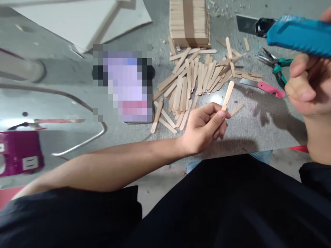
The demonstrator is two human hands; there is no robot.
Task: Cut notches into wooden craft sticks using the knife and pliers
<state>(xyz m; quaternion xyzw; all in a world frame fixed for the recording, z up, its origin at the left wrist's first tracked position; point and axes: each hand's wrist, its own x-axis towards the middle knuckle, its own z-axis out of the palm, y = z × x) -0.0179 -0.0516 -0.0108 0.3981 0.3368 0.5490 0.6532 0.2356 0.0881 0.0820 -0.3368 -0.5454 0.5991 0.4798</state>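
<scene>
Between the thumb and fingers of my left hand (204,129) a wooden popsicle stick (228,94) is pinched, its rounded end pointing up and away. My right hand (307,84), raised at the right edge, grips a blue utility knife (297,34) whose wide blade (247,24) sticks out to the left, well apart from the stick. Part of that hand is cut off by the frame. Just beyond my left hand lies a loose heap of popsicle sticks (182,91). A short stick piece (236,110) rests on the table behind my left fingers.
A banded bundle of sticks (177,26) stands behind the heap. A pink folding knife (270,89) and green-handled pliers (278,70) lie to the right. On the left are a pixelated device (129,82), a bent metal rod (77,150), a purple object (22,151) and a white board (64,20).
</scene>
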